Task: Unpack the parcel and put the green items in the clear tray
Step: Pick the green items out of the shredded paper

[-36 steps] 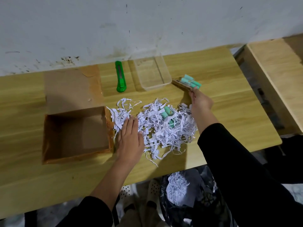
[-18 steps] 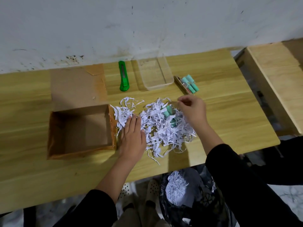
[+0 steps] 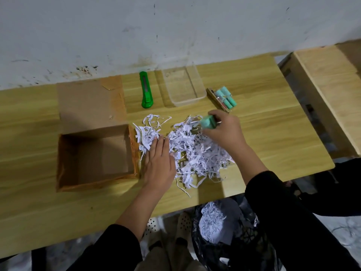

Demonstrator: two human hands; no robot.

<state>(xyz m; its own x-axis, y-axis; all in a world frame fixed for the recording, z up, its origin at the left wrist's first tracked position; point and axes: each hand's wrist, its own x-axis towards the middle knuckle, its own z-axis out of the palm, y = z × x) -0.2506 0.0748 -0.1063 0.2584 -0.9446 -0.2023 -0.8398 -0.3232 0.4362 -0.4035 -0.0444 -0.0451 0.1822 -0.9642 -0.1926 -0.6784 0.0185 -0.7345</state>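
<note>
A heap of shredded white paper (image 3: 195, 151) lies on the wooden table beside the open cardboard box (image 3: 95, 155), which shows only its bare floor. My left hand (image 3: 159, 161) rests flat on the heap's left side, fingers together. My right hand (image 3: 222, 130) is at the heap's far edge, closed on a mint-green cylinder (image 3: 208, 122). The clear tray (image 3: 184, 87) stands behind the heap with nothing in it. Several mint-green cylinders (image 3: 226, 96) lie to the tray's right, next to a small brown strip.
A green utility knife (image 3: 145, 89) lies left of the tray. A flat cardboard flap (image 3: 88, 102) lies behind the box. A black bag holding shredded paper (image 3: 214, 222) sits below the table's near edge. A second wooden surface (image 3: 328, 90) stands at right.
My right hand came back from the green pieces beside the tray to the paper heap and closed on a green cylinder from it. My left hand stayed on the heap.
</note>
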